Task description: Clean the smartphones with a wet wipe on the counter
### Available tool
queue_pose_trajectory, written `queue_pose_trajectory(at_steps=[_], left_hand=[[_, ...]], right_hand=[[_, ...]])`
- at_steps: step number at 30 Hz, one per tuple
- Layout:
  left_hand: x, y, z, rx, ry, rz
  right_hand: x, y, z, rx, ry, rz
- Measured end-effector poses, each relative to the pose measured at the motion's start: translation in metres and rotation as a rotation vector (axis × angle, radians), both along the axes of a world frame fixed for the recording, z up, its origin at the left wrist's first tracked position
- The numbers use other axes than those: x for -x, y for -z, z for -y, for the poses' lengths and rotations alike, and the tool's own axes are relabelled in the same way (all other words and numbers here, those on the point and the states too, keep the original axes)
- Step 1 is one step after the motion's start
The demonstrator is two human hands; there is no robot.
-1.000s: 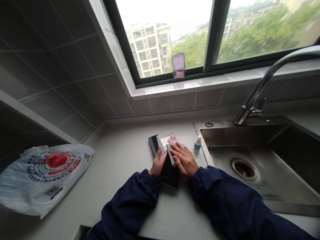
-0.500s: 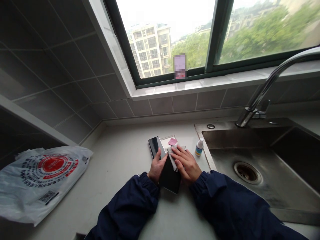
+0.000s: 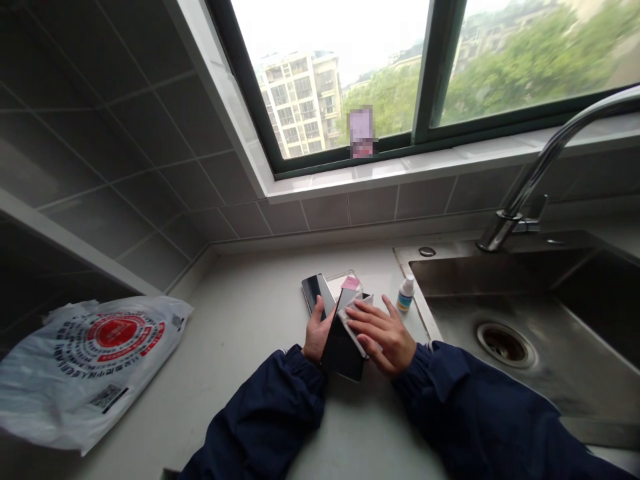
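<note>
My left hand (image 3: 317,333) grips the left edge of a black, flat-screened device (image 3: 343,353) tilted above the counter; its exact kind is unclear. My right hand (image 3: 387,337) lies over a light grey cloth (image 3: 354,308), its fingers pressing the cloth against the screen and the thumb side partly hidden. Just beyond my left thumb a dark phone (image 3: 315,288) with a silver edge lies on the counter. Beside it are a clear case or tray (image 3: 340,275) and a pink square (image 3: 351,283), partly covered by the device. A small white-capped bottle (image 3: 406,293) stands right of my right hand.
A steel sink (image 3: 450,320) with a curved faucet (image 3: 530,167) is on the right. On the left, a white plastic bag (image 3: 60,400) with red print rests on the pale counter (image 3: 240,320). Behind runs a tiled wall below a window.
My right hand has slid slightly right and down with its fingers spread more, and the cloth has shifted with it. More of the device's upper screen shows. The view has moved a little.
</note>
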State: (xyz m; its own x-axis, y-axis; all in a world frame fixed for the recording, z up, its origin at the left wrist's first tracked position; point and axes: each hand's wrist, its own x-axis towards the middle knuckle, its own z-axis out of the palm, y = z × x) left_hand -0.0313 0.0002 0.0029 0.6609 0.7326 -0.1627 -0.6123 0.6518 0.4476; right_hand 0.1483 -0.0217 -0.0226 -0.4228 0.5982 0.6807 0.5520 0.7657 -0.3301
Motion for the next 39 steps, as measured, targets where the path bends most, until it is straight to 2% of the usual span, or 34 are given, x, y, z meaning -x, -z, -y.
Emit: queue_pose_trajectory(at_steps=[5, 8, 12, 26, 34, 36, 39], left_hand=[[0.001, -0.002, -0.001, 0.011, 0.002, 0.025], [0.006, -0.001, -0.003, 0.037, 0.021, 0.016], [0.009, 0.003, -0.006, 0.008, 0.125, -0.01], [0.005, -0.002, -0.005, 0.014, 0.088, -0.018], [-0.001, -0.005, -0.001, 0.005, -0.056, 0.039], [0.001, -0.005, -0.001, 0.014, -0.091, 0.04], [0.005, -0.003, -0.002, -0.005, -0.059, 0.017]], right_hand=[[0.006, -0.011, 0.015, -0.028, -0.234, 0.084], [0.009, -0.015, 0.019, -0.035, -0.292, 0.122], [0.011, -0.018, 0.02, -0.035, -0.326, 0.148], [0.014, -0.013, 0.021, -0.088, -0.295, 0.135], [0.001, -0.01, 0.007, -0.05, -0.058, 0.129], [0.002, -0.011, 0.009, -0.061, -0.085, 0.108], [0.007, -0.015, 0.018, -0.093, -0.234, 0.081]])
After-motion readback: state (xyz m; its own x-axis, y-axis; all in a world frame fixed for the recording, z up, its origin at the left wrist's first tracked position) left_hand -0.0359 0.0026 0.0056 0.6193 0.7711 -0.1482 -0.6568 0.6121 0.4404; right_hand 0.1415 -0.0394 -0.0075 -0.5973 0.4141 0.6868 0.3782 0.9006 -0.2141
